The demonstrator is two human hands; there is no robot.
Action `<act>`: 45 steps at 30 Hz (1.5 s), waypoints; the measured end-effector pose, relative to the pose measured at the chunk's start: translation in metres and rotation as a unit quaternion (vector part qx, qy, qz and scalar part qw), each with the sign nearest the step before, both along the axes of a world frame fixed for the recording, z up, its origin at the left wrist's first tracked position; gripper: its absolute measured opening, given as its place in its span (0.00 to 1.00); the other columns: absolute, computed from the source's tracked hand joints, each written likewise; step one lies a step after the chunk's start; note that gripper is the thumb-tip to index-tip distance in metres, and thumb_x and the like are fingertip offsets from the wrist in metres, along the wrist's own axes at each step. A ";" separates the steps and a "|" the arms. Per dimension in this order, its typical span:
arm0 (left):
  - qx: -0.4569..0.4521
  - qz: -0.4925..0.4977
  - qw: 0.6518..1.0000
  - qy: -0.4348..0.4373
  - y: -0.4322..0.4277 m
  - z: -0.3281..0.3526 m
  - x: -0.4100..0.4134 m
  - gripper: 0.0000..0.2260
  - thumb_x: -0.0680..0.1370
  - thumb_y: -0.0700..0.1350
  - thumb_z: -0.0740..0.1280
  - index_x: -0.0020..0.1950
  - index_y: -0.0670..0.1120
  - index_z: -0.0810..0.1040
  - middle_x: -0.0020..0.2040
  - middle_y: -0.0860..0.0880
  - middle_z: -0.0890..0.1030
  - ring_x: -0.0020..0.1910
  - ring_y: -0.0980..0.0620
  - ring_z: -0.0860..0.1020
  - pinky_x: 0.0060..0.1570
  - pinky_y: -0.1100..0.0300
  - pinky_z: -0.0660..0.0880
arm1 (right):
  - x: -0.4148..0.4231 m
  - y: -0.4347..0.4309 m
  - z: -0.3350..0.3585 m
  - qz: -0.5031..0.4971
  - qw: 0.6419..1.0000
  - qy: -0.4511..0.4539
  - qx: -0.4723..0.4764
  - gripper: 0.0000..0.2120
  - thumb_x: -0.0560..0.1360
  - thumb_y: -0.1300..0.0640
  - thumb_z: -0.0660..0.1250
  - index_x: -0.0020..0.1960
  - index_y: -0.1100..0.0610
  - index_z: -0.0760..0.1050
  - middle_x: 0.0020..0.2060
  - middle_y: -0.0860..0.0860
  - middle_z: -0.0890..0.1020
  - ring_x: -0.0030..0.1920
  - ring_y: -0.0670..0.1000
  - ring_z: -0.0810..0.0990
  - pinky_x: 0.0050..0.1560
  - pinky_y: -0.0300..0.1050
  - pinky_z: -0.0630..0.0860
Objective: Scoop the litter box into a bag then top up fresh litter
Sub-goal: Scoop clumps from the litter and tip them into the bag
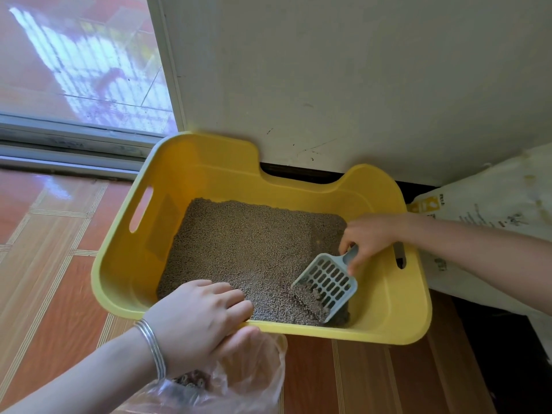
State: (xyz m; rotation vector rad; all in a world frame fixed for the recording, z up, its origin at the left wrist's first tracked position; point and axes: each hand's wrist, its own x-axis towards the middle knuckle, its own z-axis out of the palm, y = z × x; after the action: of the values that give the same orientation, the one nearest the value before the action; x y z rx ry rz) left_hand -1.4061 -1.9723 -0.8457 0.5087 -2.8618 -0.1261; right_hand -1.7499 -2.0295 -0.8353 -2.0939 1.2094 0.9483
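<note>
A yellow litter box (pixel 397 306) sits on the tiled floor, its bottom covered with grey-brown litter (pixel 239 243). My right hand (pixel 369 234) grips the handle of a pale grey slotted scoop (pixel 327 280). The scoop's front edge is dug into the litter at the box's near right corner, with some litter lying in it. My left hand (pixel 197 321) grips the box's near rim, fingers inside and thumb outside. A clear plastic bag (pixel 251 380) hangs open just under that hand, with some litter showing through it.
A white printed sack (pixel 493 222) leans on the right, beside the box. A white wall panel (pixel 358 85) stands right behind the box. A sliding door track (pixel 68 150) and glass lie to the left. Orange floor tiles (pixel 50 264) surround the box.
</note>
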 end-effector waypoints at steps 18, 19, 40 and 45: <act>-0.003 -0.003 1.000 -0.020 0.001 0.003 0.002 0.16 0.81 0.57 0.50 0.39 0.52 0.70 0.34 0.56 0.72 0.32 0.54 0.73 0.30 0.62 0.71 | 0.047 0.003 -0.025 -0.079 0.995 -0.051 -0.017 0.19 0.70 0.37 0.67 0.53 0.49 0.79 0.28 0.41 0.71 0.28 0.44 0.66 0.31 0.41 0.61; -0.006 -0.002 1.000 -0.022 0.000 0.004 0.004 0.16 0.81 0.57 0.51 0.39 0.52 0.69 0.34 0.56 0.72 0.32 0.54 0.72 0.30 0.63 0.70 | 0.048 0.003 -0.028 -0.097 0.993 -0.068 -0.011 0.18 0.70 0.37 0.67 0.52 0.48 0.79 0.28 0.42 0.72 0.28 0.44 0.66 0.31 0.41 0.61; -0.059 0.119 0.991 -0.024 -0.003 0.009 0.064 0.19 0.81 0.58 0.47 0.40 0.52 0.71 0.34 0.56 0.73 0.30 0.55 0.69 0.29 0.63 0.68 | 0.087 0.060 -0.021 -0.187 0.929 -0.213 -0.236 0.16 0.74 0.38 0.60 0.55 0.46 0.69 0.31 0.49 0.78 0.29 0.48 0.75 0.30 0.38 0.66; -0.056 0.124 0.990 -0.021 -0.002 0.007 0.063 0.18 0.81 0.58 0.48 0.40 0.52 0.71 0.34 0.56 0.74 0.30 0.55 0.70 0.29 0.63 0.68 | 0.086 0.068 -0.006 -0.193 0.928 -0.192 -0.255 0.16 0.75 0.39 0.59 0.57 0.46 0.69 0.30 0.47 0.76 0.27 0.45 0.71 0.26 0.35 0.61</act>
State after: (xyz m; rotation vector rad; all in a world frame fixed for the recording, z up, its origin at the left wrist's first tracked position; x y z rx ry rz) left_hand -1.3429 -1.9746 -0.8389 0.8463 -2.7962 0.0901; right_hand -1.6636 -1.9617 -0.8408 -2.1465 1.6846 0.0306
